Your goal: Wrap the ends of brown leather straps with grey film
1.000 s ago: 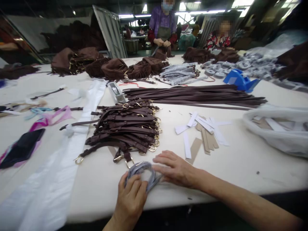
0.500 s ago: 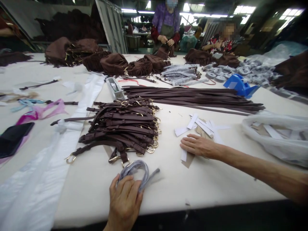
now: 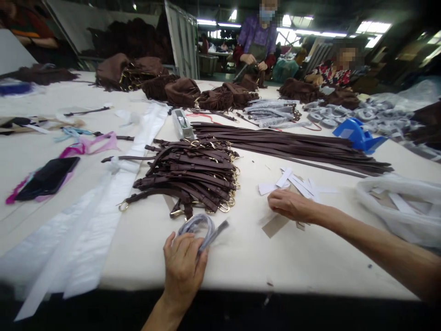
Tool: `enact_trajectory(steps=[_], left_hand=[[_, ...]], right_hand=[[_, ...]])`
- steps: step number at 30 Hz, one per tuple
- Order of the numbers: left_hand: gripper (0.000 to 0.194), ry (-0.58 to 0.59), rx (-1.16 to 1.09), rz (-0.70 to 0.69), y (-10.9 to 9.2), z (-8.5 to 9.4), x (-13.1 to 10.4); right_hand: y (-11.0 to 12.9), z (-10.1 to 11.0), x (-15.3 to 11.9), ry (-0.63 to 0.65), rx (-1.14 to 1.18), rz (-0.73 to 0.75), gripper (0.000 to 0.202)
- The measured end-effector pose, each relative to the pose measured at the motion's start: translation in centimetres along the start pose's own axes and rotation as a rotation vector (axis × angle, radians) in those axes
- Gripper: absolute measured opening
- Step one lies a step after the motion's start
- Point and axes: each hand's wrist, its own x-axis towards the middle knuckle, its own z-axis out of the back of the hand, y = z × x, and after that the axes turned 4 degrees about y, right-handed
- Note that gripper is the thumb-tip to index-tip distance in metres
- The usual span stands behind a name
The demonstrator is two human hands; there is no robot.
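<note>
My left hand (image 3: 185,263) is closed round a coiled strap (image 3: 207,230) in clear wrapping, near the front of the table. One end of the coil sticks out to the right. My right hand (image 3: 290,206) rests low over some paper strips, its fingers curled and pressed together; whatever lies between the fingertips is hidden. White paper strips (image 3: 300,184) lie just behind that hand, and a brown card piece (image 3: 274,225) shows in front of it. Beyond my left hand is a pile of dark brown straps (image 3: 193,174) with gold-coloured buckles and hooks.
Long brown strips (image 3: 292,147) lie behind the pile, beside a blue tape dispenser (image 3: 354,134). At right stands a clear plastic bag (image 3: 386,220) of paper pieces. White plastic sheeting (image 3: 93,220) and a phone (image 3: 50,178) are at left. Brown fringed bags (image 3: 182,91) and co-workers are farther back.
The view has swung left, so things appear farther right. My right hand's flat fingers have curled in, and the white strip below them no longer shows. My left hand still holds the coiled strap.
</note>
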Motion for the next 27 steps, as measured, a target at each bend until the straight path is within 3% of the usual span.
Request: enact_trajectory(steps=[2,6,10,13,16,22,27], left_hand=[[0.011,-0.026,-0.029,0.1,-0.1,0.5,0.4],[0.007,-0.042,-0.183,0.353,-0.5,2.1,1.9],[0.019,-0.044,-0.503,0.681,-1.7,3.8,3.3],[0.026,-0.048,-0.791,0.926,-2.7,4.6,4.2],[0.026,-0.079,-1.023,1.039,-3.3,5.0,4.7],[0.026,-0.109,-1.262,1.102,-3.6,5.4,4.8],[0.022,-0.15,-1.24,1.078,-3.8,5.4,4.7]], right_hand=[[2.3,0.0,-0.1,-0.132,-0.03,-0.01,0.018],[7.8,-0.9,0.5,-0.541,-0.119,0.009,0.02],[12.0,-1.8,3.0,-0.747,-0.032,0.063,0.031],[13.7,-1.9,5.2,-0.833,0.04,0.08,0.032],[14.6,-1.5,7.0,-0.867,0.077,0.101,0.031],[15.4,-0.8,9.2,-0.926,0.101,0.114,0.031],[15.8,-1.4,9.9,-0.951,0.143,0.098,0.036]])
